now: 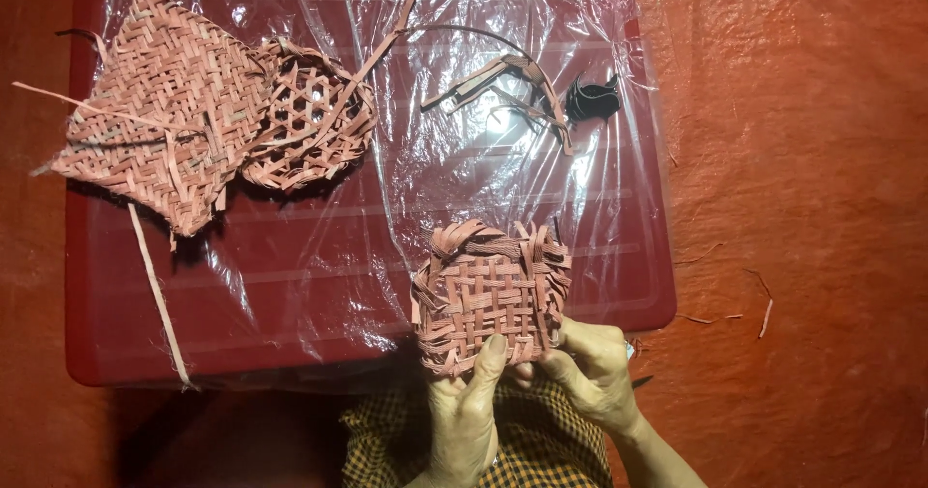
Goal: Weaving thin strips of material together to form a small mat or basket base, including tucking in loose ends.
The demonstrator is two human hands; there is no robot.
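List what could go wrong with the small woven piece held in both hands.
1. Loose strip ends along the small woven piece might slip out, since the left hand and right hand grip only its lower edge.
2. It rests on the crinkled plastic sheet, which may slide on the red lid.

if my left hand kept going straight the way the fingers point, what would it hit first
The left hand points up the picture and already touches the small woven square. Beyond that lies the clear plastic sheet, then probably the loose strips; depth is unclear.
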